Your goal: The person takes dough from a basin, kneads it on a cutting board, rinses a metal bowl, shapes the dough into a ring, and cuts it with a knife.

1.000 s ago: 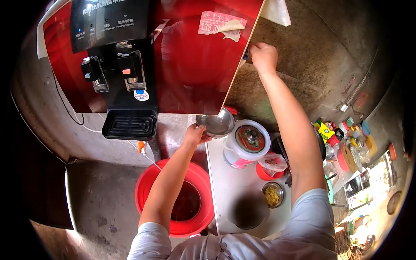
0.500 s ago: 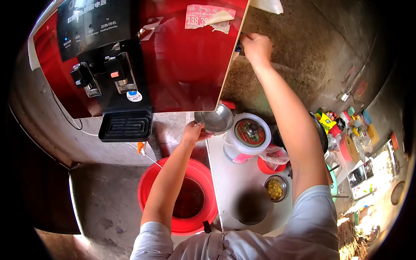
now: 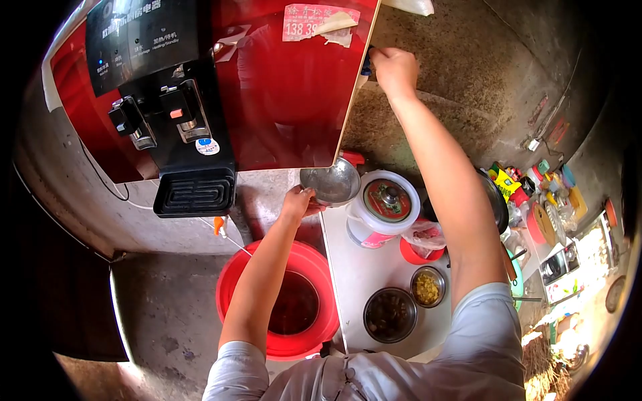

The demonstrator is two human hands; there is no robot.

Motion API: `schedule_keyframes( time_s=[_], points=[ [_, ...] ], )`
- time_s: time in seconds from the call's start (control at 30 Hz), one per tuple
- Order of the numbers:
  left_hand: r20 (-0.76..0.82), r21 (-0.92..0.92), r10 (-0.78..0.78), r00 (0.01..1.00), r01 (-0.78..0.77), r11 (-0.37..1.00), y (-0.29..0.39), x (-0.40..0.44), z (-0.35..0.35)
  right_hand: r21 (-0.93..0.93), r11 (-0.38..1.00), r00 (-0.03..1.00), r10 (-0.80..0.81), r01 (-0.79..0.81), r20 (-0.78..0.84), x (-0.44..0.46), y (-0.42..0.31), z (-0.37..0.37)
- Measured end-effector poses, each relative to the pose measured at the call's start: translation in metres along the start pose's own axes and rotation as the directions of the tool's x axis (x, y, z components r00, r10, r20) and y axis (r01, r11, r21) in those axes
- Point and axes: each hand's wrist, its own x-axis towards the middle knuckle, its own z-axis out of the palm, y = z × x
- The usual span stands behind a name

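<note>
stained wall, "heating/standby" dispenser, "138" sticker, left hand holding bowl

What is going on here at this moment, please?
A person's left hand holds a metal bowl by its rim, near the lower right corner of a red water dispenser. The right hand is raised at the dispenser's right edge, by a small dark part; its exact grip is unclear. On the white table stand a lidded container and a bowl of yellow food.
</note>
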Motion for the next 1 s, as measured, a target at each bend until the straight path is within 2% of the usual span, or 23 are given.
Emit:
schedule_keyframes(
  time_s=[0.03, 0.1, 0.13, 0.2, 0.23, 0.3, 0.33, 0.47, 0.53, 0.6, 0.67, 0.73, 0.8, 0.93, 1.0],
  points=[
    [0.000, 0.000, -0.001, 1.000, 0.001, 1.000, 0.000, -0.001, 0.000, -0.001, 1.000, 1.000, 0.001, -0.001, 0.001, 0.000, 0.007, 0.001],
    [-0.017, 0.004, -0.005, 1.000, 0.005, 1.000, 0.000, -0.006, 0.001, 0.104, 0.940, 0.942, 0.309, -0.324, 0.134, -0.001, 0.016, -0.002],
    [-0.016, 0.004, -0.007, 1.000, 0.007, 1.000, 0.001, -0.009, 0.001, 0.103, 0.940, 0.941, 0.311, -0.325, 0.133, -0.003, 0.014, -0.006],
    [-0.033, 0.012, 0.000, 0.999, 0.001, 1.000, 0.002, -0.017, 0.002, 0.253, 0.794, 0.819, 0.462, -0.553, 0.340, -0.014, 0.009, -0.020],
    [-0.032, 0.017, -0.008, 0.999, 0.009, 1.000, 0.000, -0.020, 0.003, 0.251, 0.790, 0.815, 0.470, -0.560, 0.338, -0.022, 0.007, -0.029],
    [0.000, 0.042, 0.001, 1.000, -0.001, 0.999, -0.004, -0.027, 0.002, 0.286, 0.686, 0.726, 0.522, -0.669, 0.447, -0.040, 0.009, -0.047],
    [-0.001, 0.049, -0.008, 1.000, 0.008, 0.999, -0.006, -0.031, 0.002, 0.286, 0.678, 0.721, 0.531, -0.677, 0.446, -0.053, 0.012, -0.057],
    [0.047, 0.123, -0.059, 0.997, 0.052, 0.991, -0.013, -0.061, 0.007, 0.257, 0.554, 0.577, 0.540, -0.792, 0.613, -0.123, 0.031, -0.108],
    [0.045, 0.168, -0.095, 0.994, 0.087, 0.982, -0.017, -0.080, 0.015, 0.299, 0.489, 0.558, 0.560, -0.820, 0.613, -0.165, 0.036, -0.138],
    [0.093, 0.186, -0.054, 0.994, 0.035, 0.982, -0.026, -0.100, 0.025, 0.319, 0.507, 0.591, 0.581, -0.801, 0.560, -0.211, 0.055, -0.168],
    [0.095, 0.224, -0.081, 0.992, 0.058, 0.973, -0.033, -0.124, 0.041, 0.397, 0.340, 0.515, 0.673, -0.852, 0.530, -0.255, 0.061, -0.204],
    [0.167, 0.241, -0.110, 0.980, 0.067, 0.968, -0.042, -0.148, 0.063, 0.443, 0.192, 0.426, 0.740, -0.876, 0.521, -0.301, 0.075, -0.244],
    [0.196, 0.276, -0.146, 0.970, 0.088, 0.957, -0.050, -0.179, 0.096, 0.425, 0.152, 0.368, 0.788, -0.893, 0.493, -0.337, 0.073, -0.294],
    [0.344, 0.332, -0.217, 0.913, 0.098, 0.938, -0.093, -0.243, 0.177, 0.430, 0.195, 0.379, 0.836, -0.882, 0.397, -0.400, 0.059, -0.410],
    [0.406, 0.354, -0.234, 0.883, 0.085, 0.931, -0.130, -0.275, 0.223, 0.378, 0.200, 0.360, 0.833, -0.904, 0.421, -0.430, 0.054, -0.476]
  ],
)
